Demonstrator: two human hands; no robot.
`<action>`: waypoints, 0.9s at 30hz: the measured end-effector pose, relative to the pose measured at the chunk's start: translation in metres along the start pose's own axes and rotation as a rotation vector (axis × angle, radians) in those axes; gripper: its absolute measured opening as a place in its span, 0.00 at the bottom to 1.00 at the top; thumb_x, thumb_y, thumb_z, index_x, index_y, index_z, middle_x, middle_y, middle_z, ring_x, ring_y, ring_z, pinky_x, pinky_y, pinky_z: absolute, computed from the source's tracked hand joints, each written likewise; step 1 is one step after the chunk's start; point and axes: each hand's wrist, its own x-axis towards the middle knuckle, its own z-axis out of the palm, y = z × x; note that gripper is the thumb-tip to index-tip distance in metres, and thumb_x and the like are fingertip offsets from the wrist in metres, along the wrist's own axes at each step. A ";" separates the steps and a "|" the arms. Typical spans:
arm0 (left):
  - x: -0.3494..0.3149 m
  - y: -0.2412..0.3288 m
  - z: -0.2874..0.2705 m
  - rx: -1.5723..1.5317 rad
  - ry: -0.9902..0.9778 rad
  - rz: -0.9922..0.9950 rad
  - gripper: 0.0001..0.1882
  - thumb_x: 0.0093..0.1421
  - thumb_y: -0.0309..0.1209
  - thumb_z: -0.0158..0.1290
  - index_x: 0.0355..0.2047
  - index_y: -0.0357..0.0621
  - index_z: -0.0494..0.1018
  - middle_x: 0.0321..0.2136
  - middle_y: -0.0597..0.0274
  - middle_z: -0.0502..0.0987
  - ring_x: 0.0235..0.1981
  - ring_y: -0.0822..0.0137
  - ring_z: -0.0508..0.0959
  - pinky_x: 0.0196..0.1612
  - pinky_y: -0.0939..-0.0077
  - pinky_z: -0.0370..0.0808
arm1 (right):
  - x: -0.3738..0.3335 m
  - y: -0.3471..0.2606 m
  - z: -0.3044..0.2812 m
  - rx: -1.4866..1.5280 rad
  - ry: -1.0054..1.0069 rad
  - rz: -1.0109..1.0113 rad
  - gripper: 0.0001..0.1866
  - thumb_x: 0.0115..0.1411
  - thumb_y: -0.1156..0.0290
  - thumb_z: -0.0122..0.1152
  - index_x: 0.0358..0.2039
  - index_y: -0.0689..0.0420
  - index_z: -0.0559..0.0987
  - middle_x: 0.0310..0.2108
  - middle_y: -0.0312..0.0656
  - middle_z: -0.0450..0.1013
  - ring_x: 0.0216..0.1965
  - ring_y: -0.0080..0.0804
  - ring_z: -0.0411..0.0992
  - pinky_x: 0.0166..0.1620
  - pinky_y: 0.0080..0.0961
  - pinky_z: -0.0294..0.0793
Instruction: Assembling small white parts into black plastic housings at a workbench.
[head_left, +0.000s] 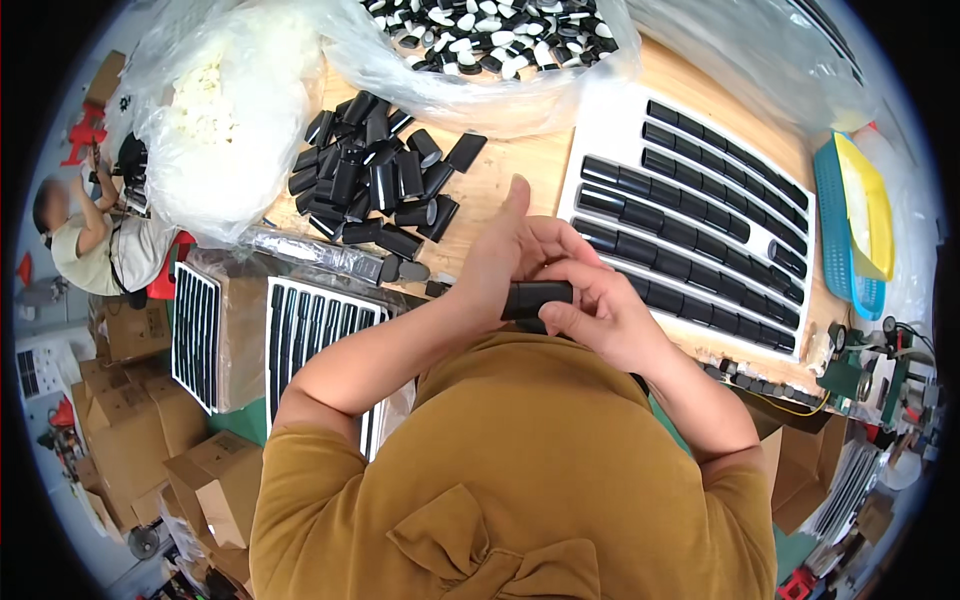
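Black cylinder [536, 299], apparently between hands [618, 318]

Bright light, bent edges, rim apparently soft

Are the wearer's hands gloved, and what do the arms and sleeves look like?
Neither the left hand nor the right hand wears a glove. The forearms are uncovered, and the short, plain mustard-brown sleeves end around the elbows.

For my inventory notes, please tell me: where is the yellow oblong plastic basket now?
In the head view, the yellow basket is on the right side, overlapping the blue plastic basket, right of the white rectangular tray holding black glossy pieces.
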 end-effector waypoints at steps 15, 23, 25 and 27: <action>0.023 0.006 -0.019 0.127 0.375 0.637 0.30 0.71 0.49 0.29 0.39 0.34 0.72 0.37 0.51 0.77 0.40 0.62 0.76 0.48 0.65 0.70 | -0.001 0.015 -0.057 -0.438 0.486 -0.275 0.14 0.56 0.75 0.64 0.43 0.59 0.78 0.31 0.35 0.74 0.29 0.17 0.67 0.32 0.14 0.67; 0.004 0.024 -0.059 0.259 0.469 0.677 0.27 0.72 0.43 0.30 0.38 0.30 0.71 0.37 0.46 0.77 0.40 0.60 0.76 0.48 0.66 0.71 | -0.115 0.042 -0.254 -0.638 1.310 -0.023 0.19 0.46 0.70 0.74 0.36 0.62 0.75 0.24 0.35 0.72 0.26 0.20 0.67 0.31 0.18 0.68; 0.007 0.021 -0.053 0.247 0.426 0.647 0.27 0.72 0.43 0.30 0.38 0.30 0.71 0.37 0.46 0.77 0.39 0.60 0.76 0.48 0.67 0.71 | -0.121 0.054 -0.276 -0.694 1.293 0.039 0.19 0.47 0.70 0.73 0.37 0.62 0.76 0.25 0.38 0.74 0.27 0.23 0.71 0.32 0.21 0.71; 0.010 0.019 -0.048 0.232 0.429 0.634 0.27 0.72 0.43 0.31 0.37 0.30 0.71 0.35 0.47 0.77 0.38 0.60 0.76 0.47 0.67 0.72 | -0.121 0.066 -0.288 -0.752 1.250 0.030 0.18 0.49 0.71 0.71 0.39 0.63 0.77 0.30 0.42 0.77 0.30 0.27 0.74 0.35 0.24 0.74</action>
